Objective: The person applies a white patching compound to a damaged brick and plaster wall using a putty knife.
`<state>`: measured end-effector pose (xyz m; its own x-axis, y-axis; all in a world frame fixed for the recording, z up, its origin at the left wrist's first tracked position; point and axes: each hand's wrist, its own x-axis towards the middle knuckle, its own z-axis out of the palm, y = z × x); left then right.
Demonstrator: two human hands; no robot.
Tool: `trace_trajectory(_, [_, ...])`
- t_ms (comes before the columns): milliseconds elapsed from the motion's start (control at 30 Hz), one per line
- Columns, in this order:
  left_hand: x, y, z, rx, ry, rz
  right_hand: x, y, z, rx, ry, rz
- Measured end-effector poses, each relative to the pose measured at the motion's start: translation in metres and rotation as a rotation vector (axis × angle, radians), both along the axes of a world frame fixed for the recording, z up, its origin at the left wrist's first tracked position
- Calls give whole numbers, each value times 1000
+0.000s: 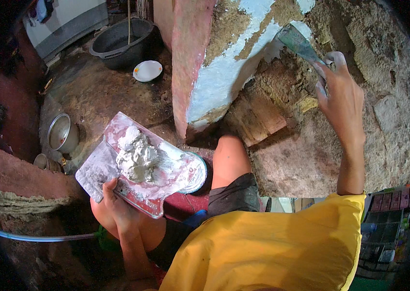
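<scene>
Head view: right fingers (339, 62) curl round a putty knife (296, 41), left fingers (110, 187) clasp a tray (148, 205) of paste (139, 154)

A: What's in the right hand (344, 99)?
B: A putty knife (298, 44), its broad blade up at the white-coated patch (222, 80) beside the rough wall (389, 63). Whether it touches, I can't tell.
A: And the left hand (117, 206)?
B: It grips a red board (152, 207) from the near side, thumb on top. A thick heap of white putty (139, 157) sits in the middle, with smears around it.
A: What lies beyond?
B: On the brown floor (98, 85), a big dark basin (110, 59) with a stick (129, 19) standing in it, a white bowl (148, 71) just beside, and a metal pot (71, 138) farther left.
</scene>
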<state>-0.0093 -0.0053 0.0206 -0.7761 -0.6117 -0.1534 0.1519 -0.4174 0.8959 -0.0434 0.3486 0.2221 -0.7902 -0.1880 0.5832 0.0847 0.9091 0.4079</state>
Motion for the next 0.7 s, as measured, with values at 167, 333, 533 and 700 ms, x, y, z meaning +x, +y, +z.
trace_trajectory(167, [1, 1, 0, -26, -19, 23, 12, -9, -5, -60, 67, -9])
trace_trajectory(333, [2, 2, 0, -11, -33, 26, 14, -13, -10, -79, 29, 19])
trace_trajectory(533, [1, 8, 12, 250, 63, -97, 5, -14, -15, -14, -15, -15])
trace_trajectory(700, [2, 5, 11, 119, 40, -136, 1, -21, -17, -6, -35, -20])
